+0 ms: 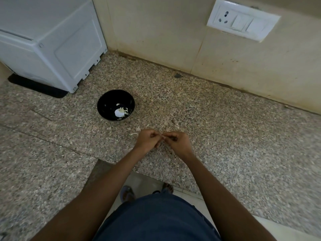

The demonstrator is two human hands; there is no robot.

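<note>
My left hand (pixel 149 140) and my right hand (pixel 177 140) meet just above the speckled granite counter (pixel 225 136). Their fingertips pinch a tiny pale piece (pixel 163 136) between them; it is too small to identify. Both hands have curled fingers. Up and to the left stands a black bowl (pixel 106 105) holding several small white peeled pieces (pixel 120 112) at its bottom. Thin pale scraps (pixel 133 133) lie on the counter just left of my left hand.
A white appliance (pixel 52 40) stands on a black mat (pixel 37 87) at the back left. A beige wall with a white socket and switch plate (pixel 242 20) runs along the back. The counter's front edge cuts in near my body, with floor and sandalled feet below.
</note>
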